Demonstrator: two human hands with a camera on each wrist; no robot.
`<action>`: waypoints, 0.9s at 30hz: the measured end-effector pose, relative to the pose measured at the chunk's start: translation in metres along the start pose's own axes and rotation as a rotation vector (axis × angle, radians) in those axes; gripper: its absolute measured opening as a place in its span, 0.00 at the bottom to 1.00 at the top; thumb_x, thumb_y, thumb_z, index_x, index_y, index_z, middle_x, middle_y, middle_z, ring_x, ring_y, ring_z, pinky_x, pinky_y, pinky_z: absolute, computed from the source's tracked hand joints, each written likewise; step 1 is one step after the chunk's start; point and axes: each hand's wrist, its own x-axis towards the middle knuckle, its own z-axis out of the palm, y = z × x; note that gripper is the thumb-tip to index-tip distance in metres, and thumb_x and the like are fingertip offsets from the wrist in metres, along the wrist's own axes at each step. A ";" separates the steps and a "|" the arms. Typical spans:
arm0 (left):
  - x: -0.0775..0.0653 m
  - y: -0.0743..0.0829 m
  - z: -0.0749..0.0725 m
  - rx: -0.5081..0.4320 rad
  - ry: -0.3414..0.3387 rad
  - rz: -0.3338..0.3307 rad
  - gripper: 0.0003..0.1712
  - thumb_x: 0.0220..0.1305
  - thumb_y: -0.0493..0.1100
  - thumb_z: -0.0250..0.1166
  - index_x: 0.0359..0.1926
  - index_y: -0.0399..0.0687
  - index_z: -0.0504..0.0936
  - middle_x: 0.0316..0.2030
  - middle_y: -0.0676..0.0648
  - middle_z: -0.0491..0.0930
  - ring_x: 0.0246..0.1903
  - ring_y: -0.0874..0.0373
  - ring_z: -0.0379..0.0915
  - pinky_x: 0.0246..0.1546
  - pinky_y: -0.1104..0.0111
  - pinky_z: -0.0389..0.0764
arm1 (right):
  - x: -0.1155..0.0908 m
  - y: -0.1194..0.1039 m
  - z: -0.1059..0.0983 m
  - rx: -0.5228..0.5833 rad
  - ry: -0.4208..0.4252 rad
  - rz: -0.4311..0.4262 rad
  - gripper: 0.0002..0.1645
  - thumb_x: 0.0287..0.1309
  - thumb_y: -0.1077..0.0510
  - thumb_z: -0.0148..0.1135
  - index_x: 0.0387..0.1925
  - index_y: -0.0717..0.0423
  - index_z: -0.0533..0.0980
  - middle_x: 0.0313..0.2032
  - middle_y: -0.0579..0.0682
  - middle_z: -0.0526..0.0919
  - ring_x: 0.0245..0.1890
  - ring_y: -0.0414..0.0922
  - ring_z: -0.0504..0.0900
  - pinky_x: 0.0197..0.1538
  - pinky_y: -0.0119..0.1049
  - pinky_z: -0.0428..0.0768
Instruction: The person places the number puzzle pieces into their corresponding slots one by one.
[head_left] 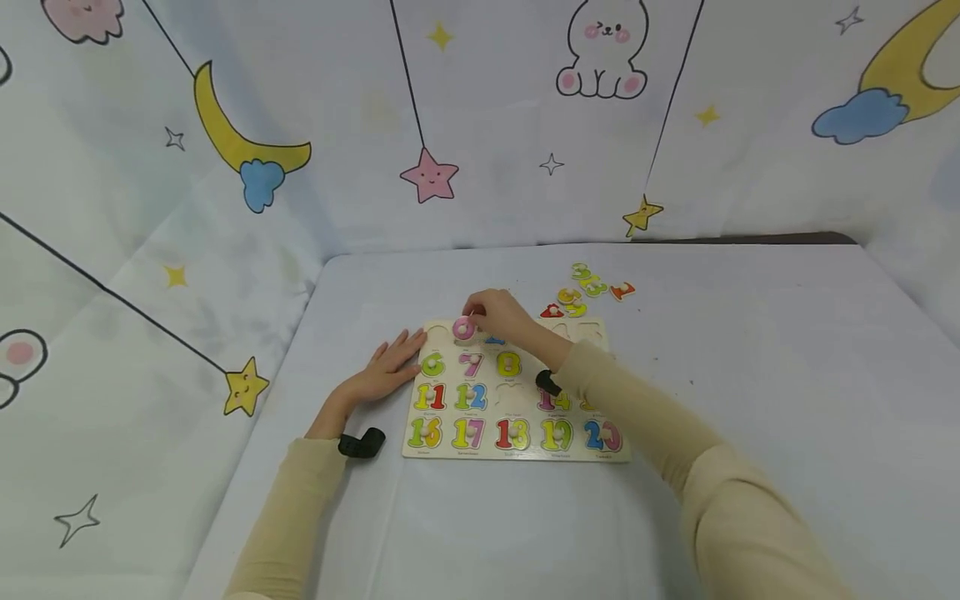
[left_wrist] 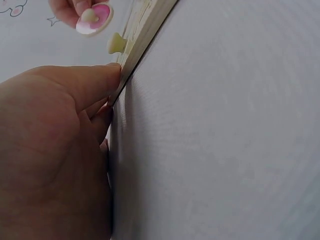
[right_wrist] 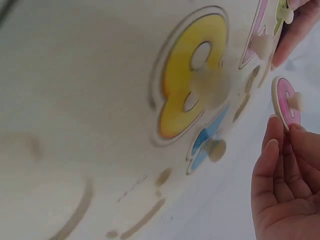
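Observation:
My right hand (head_left: 498, 315) pinches a pink zero-shaped puzzle piece (head_left: 463, 330) with a pale knob, above the top row of the wooden number board (head_left: 513, 400). Seen from the right wrist, thumb and fingertips grip the rim of this pink piece (right_wrist: 286, 104), and it is tilted clear of the board. My left hand (head_left: 384, 372) lies with straight fingers at the board's left edge; its thumb (left_wrist: 100, 82) touches that edge. A blue piece (head_left: 494, 339) sits in the top row, partly behind my right hand. The forearm covers part of the board's right side.
Past the board's far edge lie loose pieces: green threes (head_left: 593, 287), an orange one (head_left: 622, 291), yellow pieces (head_left: 576, 309) and a red piece (head_left: 552, 311). Several numbers, such as the yellow eight (head_left: 508, 364), are seated in the board. White cloth covers the table (head_left: 750, 358).

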 end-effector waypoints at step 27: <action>0.000 0.001 0.001 0.003 0.009 0.007 0.36 0.72 0.48 0.49 0.73 0.44 0.44 0.72 0.45 0.42 0.70 0.49 0.27 0.63 0.52 0.26 | 0.032 -0.022 0.042 -0.132 -0.064 0.029 0.11 0.65 0.58 0.57 0.43 0.57 0.81 0.34 0.48 0.78 0.33 0.42 0.74 0.36 0.30 0.73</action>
